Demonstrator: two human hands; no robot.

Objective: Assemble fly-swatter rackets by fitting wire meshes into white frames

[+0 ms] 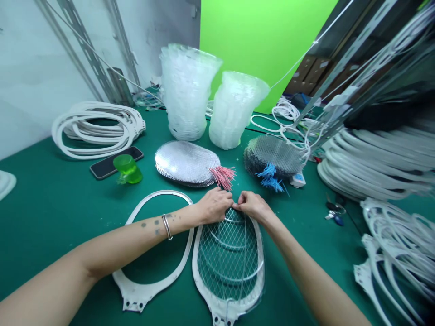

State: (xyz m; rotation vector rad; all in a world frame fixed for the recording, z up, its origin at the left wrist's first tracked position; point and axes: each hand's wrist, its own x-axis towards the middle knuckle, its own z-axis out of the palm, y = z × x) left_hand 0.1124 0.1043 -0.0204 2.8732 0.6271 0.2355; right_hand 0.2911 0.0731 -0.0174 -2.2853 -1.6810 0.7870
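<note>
A white oval frame point(200, 276) with wire mesh point(227, 260) laid in it lies on the green table in front of me. My left hand point(213, 206) and my right hand point(252, 206) meet at the frame's far end, fingers pinched together on the mesh edge. An empty white frame point(185, 267) lies just left of it, under my left forearm. Beyond my hands sits a stack of silver mesh ovals point(185, 162) with pink wires point(223, 175), and a darker mesh stack point(272, 155) with blue wires point(270, 177).
Two tall stacks of clear plastic pieces point(188, 90) stand at the back. White frames are piled at the left point(97, 127) and right point(377, 163). A phone point(105, 166) and a green plastic object point(128, 169) lie left. Keys point(335, 213) lie on the right.
</note>
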